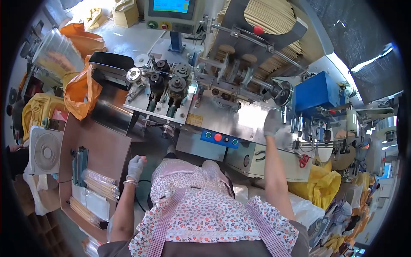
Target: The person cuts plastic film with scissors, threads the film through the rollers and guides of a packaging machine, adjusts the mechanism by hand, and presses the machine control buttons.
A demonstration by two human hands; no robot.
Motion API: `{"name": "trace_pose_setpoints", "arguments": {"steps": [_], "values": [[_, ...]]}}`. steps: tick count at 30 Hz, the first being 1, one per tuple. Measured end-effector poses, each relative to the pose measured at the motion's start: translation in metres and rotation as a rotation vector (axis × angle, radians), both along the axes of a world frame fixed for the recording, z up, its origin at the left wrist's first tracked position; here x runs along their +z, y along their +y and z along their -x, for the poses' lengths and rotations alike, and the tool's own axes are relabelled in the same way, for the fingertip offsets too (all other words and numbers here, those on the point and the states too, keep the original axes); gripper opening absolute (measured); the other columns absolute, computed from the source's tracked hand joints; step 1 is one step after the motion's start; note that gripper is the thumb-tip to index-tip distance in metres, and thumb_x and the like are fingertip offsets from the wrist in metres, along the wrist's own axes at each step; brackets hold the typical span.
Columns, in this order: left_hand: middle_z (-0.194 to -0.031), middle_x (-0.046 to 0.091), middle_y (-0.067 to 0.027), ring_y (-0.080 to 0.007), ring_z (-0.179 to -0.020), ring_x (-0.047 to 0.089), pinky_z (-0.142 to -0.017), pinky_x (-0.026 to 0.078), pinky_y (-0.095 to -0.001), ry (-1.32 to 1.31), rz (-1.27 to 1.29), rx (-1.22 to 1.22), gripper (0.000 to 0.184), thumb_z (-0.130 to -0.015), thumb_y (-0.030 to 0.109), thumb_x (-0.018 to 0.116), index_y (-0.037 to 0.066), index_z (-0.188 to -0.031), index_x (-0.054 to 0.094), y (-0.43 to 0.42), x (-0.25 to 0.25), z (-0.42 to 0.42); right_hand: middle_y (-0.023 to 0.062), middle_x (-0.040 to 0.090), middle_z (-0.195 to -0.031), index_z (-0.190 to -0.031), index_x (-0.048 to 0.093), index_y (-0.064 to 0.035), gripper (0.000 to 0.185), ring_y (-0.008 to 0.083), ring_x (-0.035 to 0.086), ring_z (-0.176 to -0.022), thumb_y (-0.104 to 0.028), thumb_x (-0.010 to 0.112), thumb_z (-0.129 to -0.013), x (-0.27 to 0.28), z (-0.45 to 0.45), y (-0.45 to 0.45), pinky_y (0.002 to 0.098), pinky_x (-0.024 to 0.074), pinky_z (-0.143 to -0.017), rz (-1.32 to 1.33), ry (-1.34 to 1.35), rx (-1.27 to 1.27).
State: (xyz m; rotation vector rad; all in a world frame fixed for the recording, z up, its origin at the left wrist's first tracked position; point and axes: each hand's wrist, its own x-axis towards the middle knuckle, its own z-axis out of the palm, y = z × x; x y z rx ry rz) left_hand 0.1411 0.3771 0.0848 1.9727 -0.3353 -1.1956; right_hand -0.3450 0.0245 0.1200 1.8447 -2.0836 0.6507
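Note:
My left hand [135, 167], in a pale glove with pinkish fingertips showing, hangs beside the rim of a large cardboard box [107, 147]. Its fingers are curled in and nothing sticks out of them. My right hand [272, 123], in a grey glove, reaches forward to the shiny metal top [250, 118] of a machine. Its fingers look stretched out, though blurred, and I see nothing held in them. Ahead of that hand is a dark round roller [282, 93]. Behind it, a hopper holds many thin wooden sticks [274, 19].
Inside the box lie plastic-wrapped stick bundles [100, 184]. Black rollers [177, 84] stand on the machine's left. A button panel [219, 139] faces me, with a screen [171, 6] above. Red-handled scissors [303, 161] hang at right near yellow bags [319, 186]. A blue box [317, 94] stands behind.

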Motion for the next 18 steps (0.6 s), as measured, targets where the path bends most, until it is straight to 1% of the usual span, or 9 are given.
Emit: {"name": "trace_pose_setpoints", "arguments": {"steps": [2,5,7,8,10,12,15,16,18], "values": [[-0.075,0.063,-0.0037,-0.0098,-0.064,0.058,-0.058,0.045,-0.0255,-0.158,0.075,-0.141,0.021,-0.084,0.023,0.058,0.003,-0.086,0.064,-0.001,-0.022,0.006,0.0166,0.061,-0.07,-0.096,0.055,-0.0052,0.029,0.0354,0.06,-0.065,-0.033,0.049,-0.088,-0.026,-0.014,0.045,0.0436,0.0456,-0.061,-0.244,-0.207,0.119],[-0.085,0.064,-0.0162,-0.029,-0.08,0.062,-0.072,0.046,-0.0351,-0.404,0.111,-0.459,0.031,-0.083,0.032,0.054,0.003,-0.089,0.063,-0.033,0.014,0.024,0.0188,0.061,-0.072,-0.093,0.055,-0.0029,0.029,0.0367,0.06,-0.069,-0.031,0.049,-0.087,-0.054,-0.032,0.11,0.043,0.0464,-0.063,-0.246,-0.572,0.063],[-0.088,0.063,-0.0194,-0.0354,-0.087,0.06,-0.073,0.047,-0.0389,-0.451,0.169,-0.458,0.029,-0.084,0.031,0.053,0.004,-0.091,0.061,-0.059,0.008,0.032,0.0117,0.058,-0.07,-0.088,0.056,-0.0032,0.023,0.0232,0.059,-0.066,-0.025,0.049,-0.087,-0.059,-0.043,0.155,0.0373,0.047,-0.064,-0.842,-0.996,0.028],[-0.091,0.062,-0.0203,-0.0364,-0.089,0.059,-0.073,0.047,-0.0404,-0.488,0.178,-0.486,0.028,-0.083,0.029,0.055,0.003,-0.094,0.06,-0.076,0.015,0.035,0.0117,0.058,-0.07,-0.088,0.056,-0.0032,0.023,0.0232,0.059,-0.066,-0.025,0.049,-0.087,-0.065,-0.046,0.178,0.0373,0.047,-0.064,-0.862,-1.004,0.009],[-0.09,0.061,-0.0148,-0.0349,-0.085,0.059,-0.075,0.047,-0.0406,-0.643,0.186,-0.501,0.031,-0.082,0.028,0.059,0.005,-0.103,0.057,-0.106,-0.01,0.036,0.0213,0.062,-0.09,-0.091,0.057,-0.0034,0.032,0.0369,0.059,-0.089,-0.033,0.054,-0.081,-0.074,-0.043,0.224,0.0406,0.046,-0.077,-1.174,-0.557,0.185],[-0.094,0.059,-0.0144,-0.0335,-0.087,0.058,-0.076,0.047,-0.0404,-0.702,0.189,-0.558,0.035,-0.082,0.03,0.059,0.006,-0.107,0.055,-0.132,-0.03,0.034,0.0198,0.063,-0.093,-0.092,0.059,-0.0059,0.031,0.0358,0.059,-0.091,-0.035,0.055,-0.08,-0.07,-0.048,0.266,0.0397,0.0457,-0.079,-1.191,-0.413,0.108],[-0.1,0.057,-0.017,-0.034,-0.091,0.057,-0.079,0.046,-0.0405,-0.872,0.094,-0.579,0.04,-0.08,0.032,0.061,0.005,-0.109,0.053,-0.154,-0.054,0.03,0.0184,0.063,-0.087,-0.092,0.059,-0.0046,0.032,0.0299,0.06,-0.084,-0.033,0.051,-0.081,-0.079,-0.051,0.33,0.0365,0.0458,-0.075,-1.137,-0.567,-0.116],[-0.107,0.056,-0.0187,-0.035,-0.097,0.056,-0.085,0.044,-0.041,-0.764,0.085,-0.598,0.049,-0.078,0.035,0.063,0.004,-0.114,0.051,-0.161,-0.052,0.025,0.017,0.063,-0.082,-0.094,0.06,-0.0034,0.032,0.0252,0.061,-0.077,-0.031,0.05,-0.081,-0.081,-0.053,0.353,0.0335,0.046,-0.072,-1.08,-0.653,-0.209],[-0.124,0.053,-0.0152,-0.031,-0.111,0.053,-0.098,0.038,-0.0415,0.12,0.594,-0.664,0.05,-0.079,0.033,0.064,0.008,-0.12,0.05,-0.185,-0.089,0.006,0.0155,0.065,-0.08,-0.09,0.062,-0.0026,0.036,0.0247,0.061,-0.077,-0.035,0.047,-0.082,-0.036,-0.083,0.377,0.0338,0.0456,-0.072,-1.131,-0.833,-0.439]]}}
